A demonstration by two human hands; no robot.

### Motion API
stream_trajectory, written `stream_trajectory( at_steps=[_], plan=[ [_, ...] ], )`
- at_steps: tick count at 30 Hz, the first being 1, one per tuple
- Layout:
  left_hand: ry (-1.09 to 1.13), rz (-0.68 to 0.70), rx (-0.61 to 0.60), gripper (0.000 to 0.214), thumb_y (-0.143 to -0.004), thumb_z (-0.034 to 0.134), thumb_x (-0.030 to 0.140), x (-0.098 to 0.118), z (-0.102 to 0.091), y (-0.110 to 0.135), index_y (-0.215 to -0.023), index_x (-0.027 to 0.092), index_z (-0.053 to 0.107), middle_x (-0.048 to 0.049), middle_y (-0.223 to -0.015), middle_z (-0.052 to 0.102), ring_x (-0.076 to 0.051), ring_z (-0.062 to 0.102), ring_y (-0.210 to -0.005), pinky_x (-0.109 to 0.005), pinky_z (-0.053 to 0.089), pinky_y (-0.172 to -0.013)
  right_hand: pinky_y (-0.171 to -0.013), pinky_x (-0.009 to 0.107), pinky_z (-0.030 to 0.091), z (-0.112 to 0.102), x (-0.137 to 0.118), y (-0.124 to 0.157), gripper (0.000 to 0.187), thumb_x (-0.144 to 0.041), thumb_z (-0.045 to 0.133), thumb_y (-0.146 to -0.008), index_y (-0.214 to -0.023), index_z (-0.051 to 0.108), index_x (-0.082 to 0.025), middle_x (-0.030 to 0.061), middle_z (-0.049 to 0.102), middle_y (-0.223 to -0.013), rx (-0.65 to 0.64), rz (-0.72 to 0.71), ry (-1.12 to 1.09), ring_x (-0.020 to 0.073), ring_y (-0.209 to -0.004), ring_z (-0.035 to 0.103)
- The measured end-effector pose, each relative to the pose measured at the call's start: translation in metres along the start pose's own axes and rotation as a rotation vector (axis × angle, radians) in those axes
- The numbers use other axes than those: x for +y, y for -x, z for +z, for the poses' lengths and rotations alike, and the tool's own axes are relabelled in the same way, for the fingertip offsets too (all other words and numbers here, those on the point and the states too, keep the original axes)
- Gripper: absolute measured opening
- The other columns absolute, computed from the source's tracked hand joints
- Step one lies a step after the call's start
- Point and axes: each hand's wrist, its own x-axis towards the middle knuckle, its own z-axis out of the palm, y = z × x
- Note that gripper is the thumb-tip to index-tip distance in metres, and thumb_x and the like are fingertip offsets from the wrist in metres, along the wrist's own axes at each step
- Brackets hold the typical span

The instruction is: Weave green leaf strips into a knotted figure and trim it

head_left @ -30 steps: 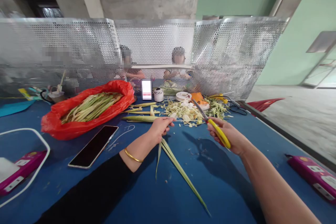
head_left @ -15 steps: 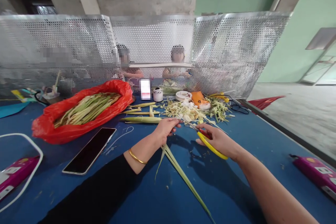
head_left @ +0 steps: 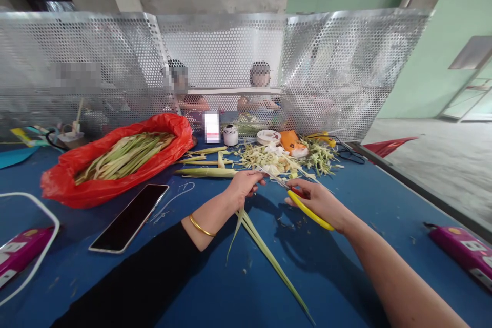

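My left hand (head_left: 241, 187) is closed in a pinch on the upper end of a bundle of long green leaf strips (head_left: 265, 253), which trail down toward me over the blue table (head_left: 330, 277). A gold bangle sits on that wrist. My right hand (head_left: 321, 203) grips yellow-handled scissors (head_left: 303, 206). Their blades point left at the leaf tips just beside my left fingers.
A red plastic bag (head_left: 115, 164) full of leaf strips lies at the left, a black phone (head_left: 128, 218) in front of it. Cut scraps (head_left: 280, 159), a thread spool (head_left: 230, 135) and tape lie behind. Pink boxes (head_left: 463, 248) sit at both sides. People sit behind a perforated metal screen (head_left: 338, 72).
My right hand lowered the scissors from an upright hold and brought the blades left to the leaf tips by my left fingers. My left hand kept its hold on the strips.
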Motion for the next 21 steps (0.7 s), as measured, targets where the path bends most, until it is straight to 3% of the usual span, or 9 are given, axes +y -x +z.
stream_trajectory(
  at_steps=[7, 14, 19, 21],
  plan=[
    [-0.002, -0.005, 0.008, 0.009, -0.073, 0.069, 0.021, 0.001, 0.001, 0.000, -0.076, 0.012, 0.071, 0.0023, -0.060, 0.058, -0.002, 0.031, -0.039, -0.018, 0.013, -0.039, -0.050, 0.022, 0.029, -0.002, 0.002, -0.001, 0.037, -0.043, 0.071, -0.070, -0.098, 0.065, -0.018, -0.0073, 0.040, -0.059, -0.005, -0.015, -0.009, 0.0103, -0.055, 0.034],
    [0.048, -0.019, -0.020, 0.011, -0.077, 0.068, 0.021, 0.002, 0.002, 0.002, -0.079, 0.012, 0.073, 0.0022, -0.061, 0.057, -0.001, 0.029, -0.037, -0.018, 0.012, -0.038, -0.047, 0.021, 0.030, -0.002, 0.008, -0.002, 0.042, -0.050, 0.069, -0.071, -0.099, 0.067, -0.018, -0.0063, 0.047, -0.058, 0.002, -0.042, -0.003, 0.0094, -0.051, 0.036],
    [0.153, -0.060, -0.033, 0.019, -0.084, 0.065, 0.028, 0.010, -0.006, 0.009, -0.081, 0.010, 0.071, 0.0011, -0.064, 0.056, 0.000, 0.030, -0.037, -0.016, 0.012, -0.035, -0.054, 0.024, 0.039, -0.004, 0.005, -0.003, 0.046, -0.053, 0.059, -0.078, -0.108, 0.067, -0.020, -0.0015, 0.061, -0.065, 0.158, 0.007, 0.328, 0.0137, -0.055, 0.050],
    [0.215, -0.082, -0.036, 0.023, -0.087, 0.060, 0.030, 0.017, -0.013, 0.014, -0.081, 0.010, 0.069, 0.0027, -0.062, 0.051, 0.001, 0.027, -0.037, -0.015, 0.012, -0.034, -0.057, 0.025, 0.040, -0.005, 0.003, -0.003, 0.043, -0.051, 0.061, -0.077, -0.108, 0.067, -0.022, 0.0003, 0.066, -0.071, 0.157, 0.013, 0.428, 0.0164, -0.061, 0.056]
  ],
)
